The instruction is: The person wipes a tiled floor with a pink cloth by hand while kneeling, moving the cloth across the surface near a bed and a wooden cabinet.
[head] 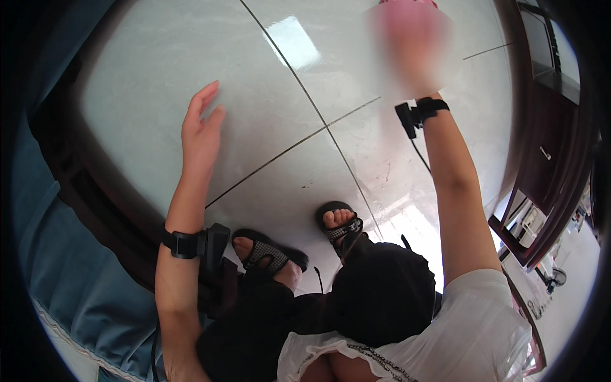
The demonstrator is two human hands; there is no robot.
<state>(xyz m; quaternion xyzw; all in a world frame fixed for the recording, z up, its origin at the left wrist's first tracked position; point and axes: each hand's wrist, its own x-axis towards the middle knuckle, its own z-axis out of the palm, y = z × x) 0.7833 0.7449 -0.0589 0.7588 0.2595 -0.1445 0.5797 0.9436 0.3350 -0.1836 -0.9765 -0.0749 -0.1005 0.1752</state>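
My left hand [203,126] hovers over the pale tiled floor [267,153], fingers slightly curled and apart, with nothing in it. A black strap with a small device [215,243] sits on my left forearm. My right arm reaches far forward to the top of the view, where my right hand [413,62] is blurred. Something pink [410,19] is at or around that hand; its kind and whether I grip it cannot be told. Another strapped black device [408,119] with a cable is on my right wrist.
Blue cushioned seating with a dark wooden frame [110,224] runs along the left. My feet in black sandals [267,253] are on the floor below. A dark wooden cabinet [549,124] stands at right, with shelves holding various items and a small fan [556,278] near it.
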